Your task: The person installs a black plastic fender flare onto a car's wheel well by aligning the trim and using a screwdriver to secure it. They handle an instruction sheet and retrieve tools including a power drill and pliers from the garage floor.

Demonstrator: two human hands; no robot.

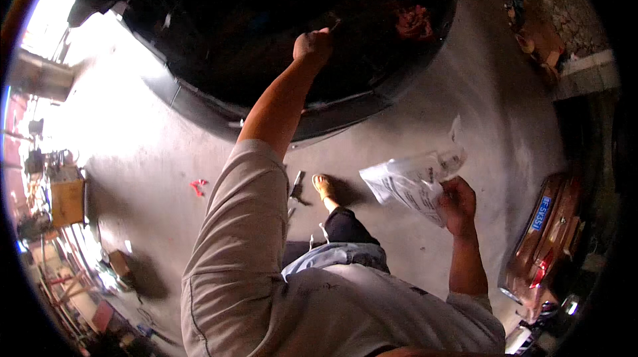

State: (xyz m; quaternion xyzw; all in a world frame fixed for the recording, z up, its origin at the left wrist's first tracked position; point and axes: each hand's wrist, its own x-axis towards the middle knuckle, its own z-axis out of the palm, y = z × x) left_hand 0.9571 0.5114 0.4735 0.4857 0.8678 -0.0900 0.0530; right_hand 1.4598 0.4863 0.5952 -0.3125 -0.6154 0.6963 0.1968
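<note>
My left arm stretches over the dark front of a vehicle [266, 108], across its curved edge. My left hand [312, 46] is closed above the dark interior, and a thin tip shows beyond the fingers; what it holds is too dark to make out. To the right of that hand lies a crumpled reddish cloth [413, 23]. Low on the right, my right hand [456, 205] grips a clear plastic bag [413, 181] with dark print, held out above the floor. The bag's far corner sticks up, and its contents do not show clearly.
Red pieces [197, 187] and a metal tool [297, 187] lie on the concrete floor [159, 207] near my foot. A brown car bumper [541, 251] with a blue plate stands at right. Boxes and clutter [66, 201] line the left; debris [531, 31] lies far right.
</note>
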